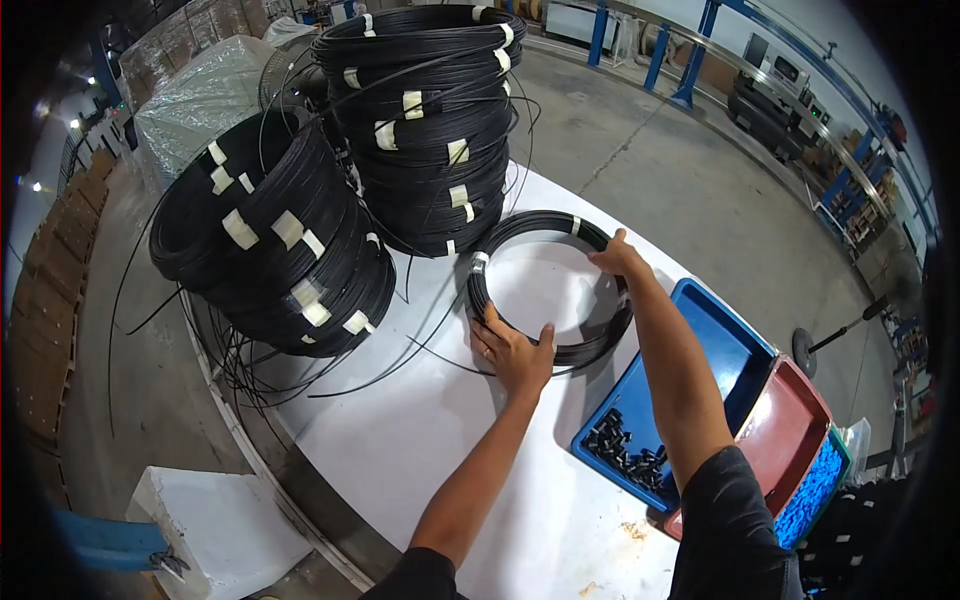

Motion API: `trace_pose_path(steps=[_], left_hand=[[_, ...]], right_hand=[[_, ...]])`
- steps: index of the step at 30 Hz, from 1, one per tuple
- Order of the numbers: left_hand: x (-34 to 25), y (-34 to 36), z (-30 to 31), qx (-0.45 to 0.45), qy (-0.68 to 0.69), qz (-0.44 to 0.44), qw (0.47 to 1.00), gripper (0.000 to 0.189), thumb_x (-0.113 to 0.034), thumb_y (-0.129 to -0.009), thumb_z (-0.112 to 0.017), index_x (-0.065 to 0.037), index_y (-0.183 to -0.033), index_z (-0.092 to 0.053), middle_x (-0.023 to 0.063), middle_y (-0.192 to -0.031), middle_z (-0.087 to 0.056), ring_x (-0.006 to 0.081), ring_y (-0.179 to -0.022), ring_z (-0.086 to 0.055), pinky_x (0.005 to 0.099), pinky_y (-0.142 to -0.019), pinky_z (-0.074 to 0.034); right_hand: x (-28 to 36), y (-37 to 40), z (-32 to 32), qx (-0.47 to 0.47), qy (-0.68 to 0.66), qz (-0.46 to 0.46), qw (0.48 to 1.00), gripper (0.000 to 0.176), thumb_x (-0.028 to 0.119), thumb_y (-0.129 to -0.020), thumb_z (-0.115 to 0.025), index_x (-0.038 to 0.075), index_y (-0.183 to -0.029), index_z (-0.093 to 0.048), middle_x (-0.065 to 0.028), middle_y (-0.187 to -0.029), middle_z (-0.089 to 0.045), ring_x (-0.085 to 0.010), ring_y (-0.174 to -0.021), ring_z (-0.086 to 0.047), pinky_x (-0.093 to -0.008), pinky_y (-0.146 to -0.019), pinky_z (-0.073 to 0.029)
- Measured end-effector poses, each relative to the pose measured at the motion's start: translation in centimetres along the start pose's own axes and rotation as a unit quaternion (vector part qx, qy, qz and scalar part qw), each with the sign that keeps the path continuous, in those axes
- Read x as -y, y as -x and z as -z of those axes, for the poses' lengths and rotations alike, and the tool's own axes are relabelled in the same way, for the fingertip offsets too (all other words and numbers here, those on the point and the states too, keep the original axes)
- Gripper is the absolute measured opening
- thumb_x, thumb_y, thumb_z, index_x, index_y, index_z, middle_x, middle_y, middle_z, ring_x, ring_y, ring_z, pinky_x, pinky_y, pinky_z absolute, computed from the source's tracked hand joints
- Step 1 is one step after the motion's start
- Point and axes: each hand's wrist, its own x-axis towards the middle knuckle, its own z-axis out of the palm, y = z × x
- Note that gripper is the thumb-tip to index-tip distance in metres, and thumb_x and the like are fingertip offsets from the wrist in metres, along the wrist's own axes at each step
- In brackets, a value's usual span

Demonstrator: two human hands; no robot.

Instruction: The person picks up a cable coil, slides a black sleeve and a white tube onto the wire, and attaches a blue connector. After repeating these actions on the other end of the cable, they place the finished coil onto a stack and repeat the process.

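Note:
A single coil of black cable (484, 298) lies on the white tabletop (430, 440), bound with pieces of light tape. At the ring's near left side, my left hand (515, 352) has its fingers curled over the strands, its thumb pointing up. My right hand (622, 258) grips the far right part of the same ring, thumb on the outer side and fingers toward the inside. A loose cable end trails left from the coil, past my left hand.
Two tall stacks of taped black coils (420, 130) (275, 240) stand at the back left, with loose ends hanging. On the right sit a blue tray (700, 345) with small black pieces, a red tray (785, 420) and a tray of blue pieces (812, 490).

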Motion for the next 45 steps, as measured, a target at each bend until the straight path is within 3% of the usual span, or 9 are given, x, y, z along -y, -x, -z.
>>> trace_pose_path(steps=[5,11,14,17,18,24,30,33,45], left_hand=[[0.1,-0.6,-0.9,-0.055,0.075,-0.028,0.995,0.083,0.006,-0.07,-0.068,-0.003,-0.143,-0.029,0.0395,-0.15,-0.019,0.054,-0.144,-0.018,0.0618,-0.118,-0.014],[0.0,-1.9,4.5,-0.04,0.218,-0.006,0.975,0.073,0.007,-0.068,-0.067,-0.002,-0.134,-0.036,0.0249,-0.131,-0.041,0.0438,-0.129,-0.038,0.0508,-0.116,-0.022],[0.1,-1.8,6.5,-0.027,0.356,0.085,0.93,0.061,0.011,-0.074,-0.059,-0.007,-0.128,-0.038,0.02,-0.124,-0.04,0.0283,-0.103,-0.055,0.0415,-0.088,-0.047],[-0.5,2.1,9.6,0.006,0.478,0.154,0.865,0.054,0.015,-0.074,-0.052,-0.012,-0.12,-0.04,0.0119,-0.103,-0.044,0.0099,-0.061,-0.046,0.0258,-0.048,-0.035],[0.0,3.9,10.3,0.011,0.493,0.13,0.86,0.056,0.016,-0.073,-0.051,-0.014,-0.12,-0.04,0.0096,-0.096,-0.046,0.0104,-0.061,-0.046,0.0257,-0.05,-0.036],[2.0,12.4,16.5,0.077,0.508,0.119,0.849,0.057,0.015,-0.069,-0.051,-0.015,-0.117,-0.046,0.007,-0.1,-0.044,0.0155,-0.079,-0.051,0.0278,-0.065,-0.043],[4.6,18.3,22.7,0.1,0.357,-0.096,0.924,0.057,0.002,-0.047,-0.053,-0.009,-0.102,-0.044,0.0105,-0.111,-0.045,0.0245,-0.11,-0.044,0.0321,-0.111,-0.024],[5.8,21.1,25.7,0.13,0.309,-0.141,0.931,0.047,0.007,-0.048,-0.052,-0.007,-0.092,-0.045,0.0249,-0.147,-0.045,0.0324,-0.131,-0.047,0.0386,-0.117,-0.024],[7.4,29.0,23.9,0.462,0.29,-0.127,0.828,0.053,0.009,-0.043,-0.053,-0.005,-0.095,-0.052,0.0259,-0.147,-0.05,0.031,-0.132,-0.049,0.0333,-0.111,-0.034]], right_hand=[[-2.8,-2.1,-1.7,-0.019,0.039,0.017,0.999,0.106,0.045,-0.074,-0.085,-0.01,-0.146,-0.03,-0.0341,-0.119,-0.066,-0.0431,-0.111,-0.067,-0.0437,-0.096,-0.055],[1.1,1.8,5.5,0.11,0.09,0.033,0.989,0.046,0.027,-0.07,-0.077,-0.002,-0.106,-0.075,-0.0251,-0.109,-0.073,-0.0387,-0.107,-0.071,-0.0388,-0.092,-0.057],[4.6,5.6,10.2,0.114,0.054,0.049,0.991,0.043,0.029,-0.071,-0.077,-0.006,-0.095,-0.074,-0.0195,-0.094,-0.075,-0.0337,-0.087,-0.074,-0.0437,-0.074,-0.06],[5.9,9.3,13.9,0.149,0.091,0.108,0.979,0.043,0.03,-0.071,-0.079,-0.007,-0.092,-0.072,-0.0181,-0.084,-0.072,-0.0304,-0.076,-0.073,-0.0431,-0.062,-0.059],[4.8,10.7,14.5,0.146,0.021,0.184,0.972,0.038,0.03,-0.071,-0.079,-0.006,-0.073,-0.067,-0.0133,-0.065,-0.064,-0.0239,-0.049,-0.061,-0.0389,-0.042,-0.043],[-1.7,21.2,16.4,0.274,-0.234,0.115,0.926,0.066,0.078,-0.084,-0.064,0.014,-0.067,-0.058,0.0032,-0.05,-0.044,-0.0082,-0.038,-0.039,-0.0276,-0.037,-0.022],[-13.5,32.9,10.6,0.405,-0.337,-0.017,0.85,0.07,0.076,-0.089,-0.058,0.007,-0.102,-0.059,-0.0029,-0.059,-0.06,-0.0047,-0.034,-0.041,-0.0218,-0.033,-0.027],[-18.7,41.5,8.5,0.399,-0.349,-0.003,0.848,0.068,0.073,-0.09,-0.06,0.005,-0.092,-0.061,-0.004,-0.06,-0.061,-0.0048,-0.036,-0.04,-0.0224,-0.033,-0.026],[-29.9,71.4,0.7,0.24,-0.532,-0.243,0.775,0.074,0.076,-0.091,-0.053,0.003,-0.1,-0.063,-0.0019,-0.058,-0.053,-0.0099,-0.038,-0.041,-0.0272,-0.034,-0.028]])
